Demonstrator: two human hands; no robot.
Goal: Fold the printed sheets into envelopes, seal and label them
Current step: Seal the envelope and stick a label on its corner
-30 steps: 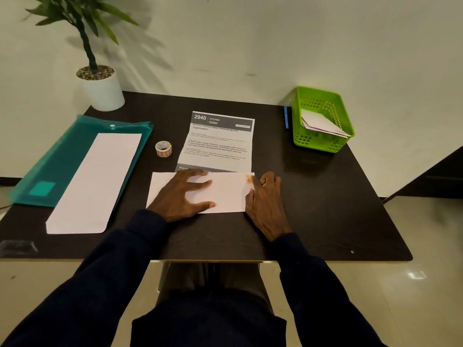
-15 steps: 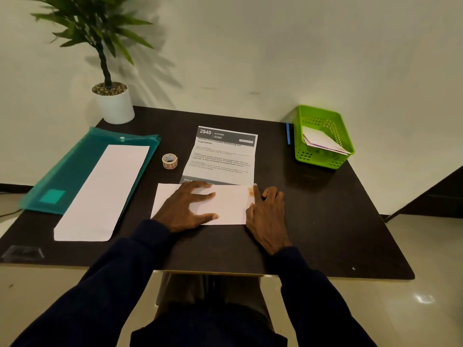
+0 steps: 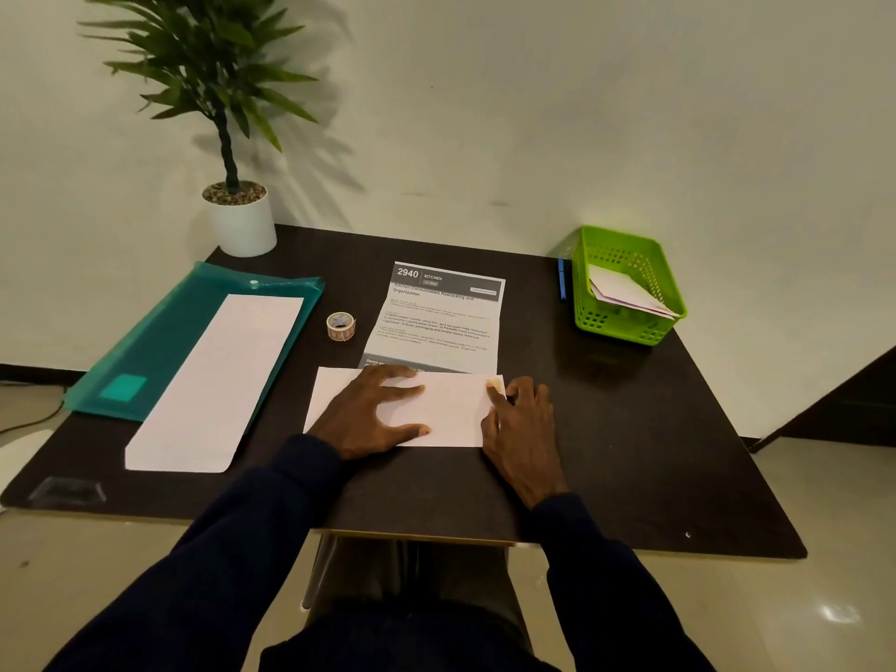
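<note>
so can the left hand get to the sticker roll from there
Probably yes. The roll stands just beyond the left hand, which lies flat on the envelope, with only bare table between them. It would have to lift off the envelope.

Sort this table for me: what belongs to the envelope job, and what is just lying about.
Job in hand: white envelope, pressed by left hand and right hand; printed sheet; sticker roll; blue pen; green basket holding papers; long white paper on teal folder.
Lying about: potted plant; clear wrapper at the table corner.
</note>
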